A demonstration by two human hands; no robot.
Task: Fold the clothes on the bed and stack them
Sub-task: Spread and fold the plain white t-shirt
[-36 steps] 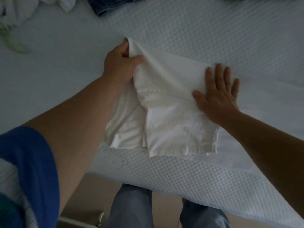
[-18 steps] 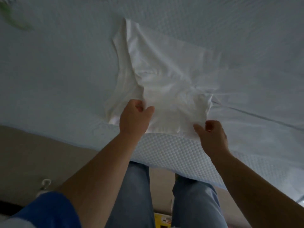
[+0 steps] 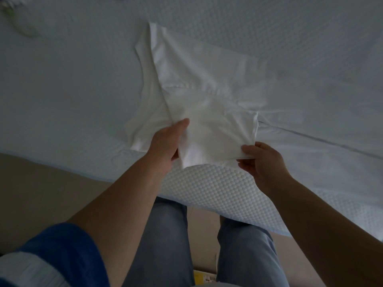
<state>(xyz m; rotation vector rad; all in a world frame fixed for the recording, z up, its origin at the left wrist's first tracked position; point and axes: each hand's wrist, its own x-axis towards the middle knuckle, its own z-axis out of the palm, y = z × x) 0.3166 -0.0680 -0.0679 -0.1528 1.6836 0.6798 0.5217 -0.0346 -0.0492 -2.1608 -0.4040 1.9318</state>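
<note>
A white garment point(image 3: 199, 83) lies partly folded on the bed point(image 3: 83, 83), its far corner pointing away from me. My left hand point(image 3: 165, 146) grips its near edge on the left, thumb on top of the cloth. My right hand point(image 3: 259, 160) pinches the near right corner between thumb and fingers. The near edge is lifted slightly off the mattress between my two hands.
The textured white mattress cover point(image 3: 217, 187) ends at an edge just in front of my legs point(image 3: 165, 245). A green and white item point(image 3: 18, 23) lies at the far left corner. Beige floor point(image 3: 41, 183) shows below the bed edge.
My hands left the garment's far corner and right side and came to its near edge, which both now hold. The view has tilted down, and the jeans at the top are out of sight.
</note>
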